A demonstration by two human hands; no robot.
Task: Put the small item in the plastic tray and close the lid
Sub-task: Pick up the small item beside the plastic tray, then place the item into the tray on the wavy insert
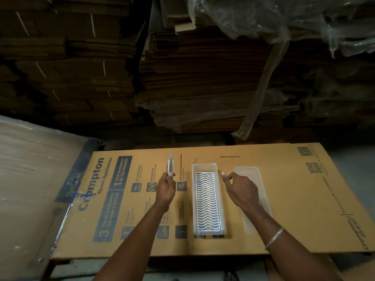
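A clear plastic tray lies lengthwise on a flat printed cardboard sheet, with a white wavy grid insert inside it. My left hand is left of the tray and pinches a small, thin, clear flat item, held upright on its edge above the cardboard. My right hand hovers just right of the tray's far end, fingers loosely spread, holding nothing. A translucent lid lies flat on the cardboard to the right of the tray, partly hidden under my right hand and forearm.
The cardboard sheet covers the work surface. Tall stacks of flattened cartons stand behind it, some under plastic wrap. A wrapped flat panel lies at the left. A thin bangle circles my right wrist.
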